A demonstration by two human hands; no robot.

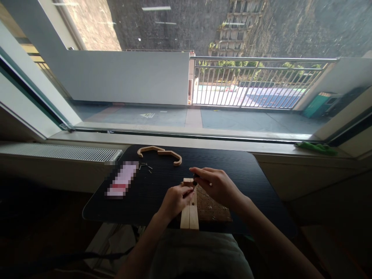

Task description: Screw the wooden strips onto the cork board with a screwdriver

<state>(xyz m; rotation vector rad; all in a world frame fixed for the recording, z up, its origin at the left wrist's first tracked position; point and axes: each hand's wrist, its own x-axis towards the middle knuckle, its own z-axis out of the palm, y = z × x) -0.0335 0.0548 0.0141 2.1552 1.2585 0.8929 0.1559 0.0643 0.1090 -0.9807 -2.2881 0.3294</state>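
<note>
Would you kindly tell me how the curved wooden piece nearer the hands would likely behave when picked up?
The curved wooden piece looks solid, so it should feel stiff. Being slim, it is probably light. One end seems to meet another curved piece, so lifting it might nudge that one.

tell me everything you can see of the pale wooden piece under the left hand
The pale wooden piece looks straight, long and smooth, with a lengthwise line along it; whether that is a joint is unclear. A dark round hole shows. It points away from the person over the black table, beside a brown board. The left hand touches it; the right hand holds a dark-handled tool over its far part.
</note>
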